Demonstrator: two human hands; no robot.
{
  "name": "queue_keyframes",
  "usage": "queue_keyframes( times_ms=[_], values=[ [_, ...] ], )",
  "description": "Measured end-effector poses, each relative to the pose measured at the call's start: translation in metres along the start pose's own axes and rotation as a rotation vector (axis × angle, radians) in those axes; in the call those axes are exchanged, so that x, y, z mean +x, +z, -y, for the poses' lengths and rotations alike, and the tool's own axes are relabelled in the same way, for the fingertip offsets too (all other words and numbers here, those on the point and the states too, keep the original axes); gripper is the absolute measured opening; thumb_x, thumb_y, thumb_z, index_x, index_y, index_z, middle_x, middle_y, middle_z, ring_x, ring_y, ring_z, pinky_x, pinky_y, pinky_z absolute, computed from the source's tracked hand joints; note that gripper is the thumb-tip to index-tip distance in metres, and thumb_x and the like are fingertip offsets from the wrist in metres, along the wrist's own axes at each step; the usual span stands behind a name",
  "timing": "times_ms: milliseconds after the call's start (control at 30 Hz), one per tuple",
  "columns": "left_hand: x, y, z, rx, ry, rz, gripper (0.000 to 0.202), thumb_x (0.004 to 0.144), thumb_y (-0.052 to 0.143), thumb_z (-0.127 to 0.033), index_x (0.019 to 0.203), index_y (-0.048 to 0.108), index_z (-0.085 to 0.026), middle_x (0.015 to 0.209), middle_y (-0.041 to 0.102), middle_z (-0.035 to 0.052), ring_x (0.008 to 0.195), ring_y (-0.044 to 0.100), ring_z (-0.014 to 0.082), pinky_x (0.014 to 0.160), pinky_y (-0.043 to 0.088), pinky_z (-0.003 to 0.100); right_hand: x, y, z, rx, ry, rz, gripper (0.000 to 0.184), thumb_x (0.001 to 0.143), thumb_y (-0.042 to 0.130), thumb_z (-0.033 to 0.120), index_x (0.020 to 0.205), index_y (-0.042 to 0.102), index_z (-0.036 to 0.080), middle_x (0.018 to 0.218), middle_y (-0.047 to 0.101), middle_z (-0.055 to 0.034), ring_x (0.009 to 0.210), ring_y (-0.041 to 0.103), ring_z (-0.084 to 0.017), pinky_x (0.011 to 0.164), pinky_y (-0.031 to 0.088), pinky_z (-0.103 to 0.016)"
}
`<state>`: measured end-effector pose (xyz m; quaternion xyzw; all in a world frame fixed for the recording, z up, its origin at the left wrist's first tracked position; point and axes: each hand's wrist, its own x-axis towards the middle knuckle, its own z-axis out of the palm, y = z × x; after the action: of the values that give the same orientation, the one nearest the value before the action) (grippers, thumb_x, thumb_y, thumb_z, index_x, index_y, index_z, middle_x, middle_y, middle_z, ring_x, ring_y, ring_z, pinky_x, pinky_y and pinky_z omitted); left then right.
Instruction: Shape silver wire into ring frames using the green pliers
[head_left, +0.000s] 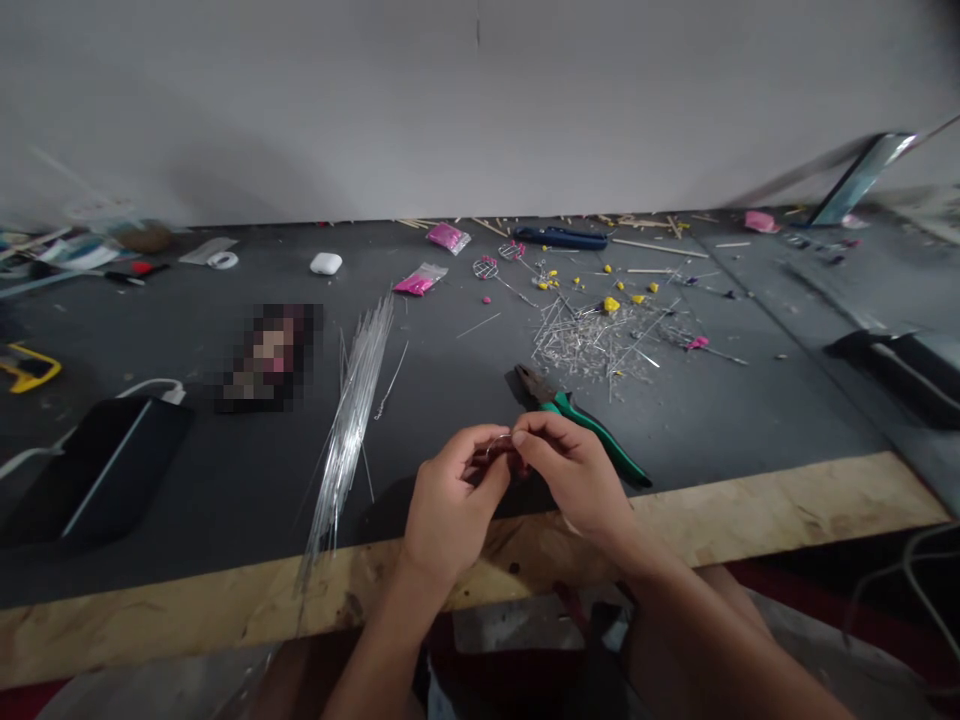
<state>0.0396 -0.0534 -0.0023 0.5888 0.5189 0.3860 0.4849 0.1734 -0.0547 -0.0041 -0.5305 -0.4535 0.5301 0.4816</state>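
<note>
A small curved loop of thin silvery wire [495,440] is pinched between my two hands near the table's front edge. The thumb and fingers of my left hand [452,497] close on its left side. From the right, my right hand [574,465] grips it with the fingertips. Part of the wire is hidden by the fingers. Just beyond my right hand lie pliers [596,425] with green and black handles, jaws pointing away to the left. Left of my hands is a long bundle of straight metal wires [352,420], with a twisted wire piece [391,380] beside it.
Wire offcuts [592,340] with yellow bits lie heaped beyond the pliers. Farther back are pink packets [421,280], round wire shapes [485,267] and a dark blue tool [561,237]. At left are a white earbud case [326,263] and a black device [105,470] with a cable.
</note>
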Motion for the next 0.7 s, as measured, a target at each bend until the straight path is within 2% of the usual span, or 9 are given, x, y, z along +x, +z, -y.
queue_keyframes(
  times_ms=[167,333,400,467,567,700],
  values=[
    [0.000,-0.002,-0.003,0.022,0.005,0.014,0.017,0.080,0.059,-0.025,0.096,0.064,-0.023,0.093,0.070,0.0024,0.086,0.065,0.0158,0.078,0.052,0.027,0.000,-0.003,-0.001,-0.001,-0.023,0.002,0.009,0.079,0.055,0.025,0.073,0.060,0.020,0.073,0.058,0.0003,0.072,0.052,-0.014,0.068,0.043,-0.026],
    [0.003,-0.016,-0.009,-0.149,-0.082,0.144,0.025,0.088,0.048,-0.035,0.100,0.064,-0.021,0.094,0.069,0.0041,0.086,0.064,0.0148,0.079,0.051,0.027,0.000,-0.005,0.002,0.142,0.027,0.030,0.010,0.080,0.056,0.025,0.072,0.059,0.020,0.071,0.057,0.0025,0.070,0.052,-0.011,0.070,0.041,-0.025],
    [0.004,-0.024,-0.010,-0.210,-0.143,0.203,0.026,0.088,0.047,-0.034,0.104,0.063,-0.021,0.094,0.069,0.0049,0.082,0.065,0.0150,0.076,0.052,0.028,0.000,-0.006,0.003,0.173,0.047,0.027,0.010,0.080,0.057,0.026,0.072,0.059,0.020,0.070,0.057,0.0026,0.069,0.052,-0.011,0.070,0.040,-0.025],
    [0.003,-0.030,-0.010,-0.242,-0.205,0.283,0.024,0.084,0.054,-0.029,0.105,0.062,-0.021,0.092,0.069,0.0050,0.077,0.065,0.0148,0.072,0.052,0.028,0.000,-0.008,0.002,0.165,0.049,-0.004,0.010,0.079,0.058,0.026,0.072,0.059,0.020,0.068,0.055,0.0031,0.067,0.050,-0.011,0.068,0.038,-0.025],
    [0.003,-0.035,-0.010,-0.228,-0.266,0.369,0.024,0.076,0.062,-0.020,0.100,0.064,-0.021,0.083,0.069,0.0039,0.069,0.064,0.0143,0.066,0.053,0.027,0.000,-0.008,0.001,0.143,0.046,-0.013,0.012,0.078,0.059,0.028,0.071,0.058,0.020,0.064,0.053,0.0032,0.065,0.049,-0.011,0.065,0.038,-0.025],
    [0.003,-0.035,-0.012,-0.142,-0.247,0.342,0.013,0.077,0.059,-0.025,0.086,0.067,-0.021,0.070,0.066,0.0021,0.063,0.061,0.0142,0.062,0.051,0.028,-0.002,-0.007,0.001,0.147,0.087,0.058,0.010,0.078,0.057,0.028,0.071,0.058,0.020,0.062,0.054,0.0028,0.062,0.049,-0.012,0.063,0.038,-0.026]
  ],
)
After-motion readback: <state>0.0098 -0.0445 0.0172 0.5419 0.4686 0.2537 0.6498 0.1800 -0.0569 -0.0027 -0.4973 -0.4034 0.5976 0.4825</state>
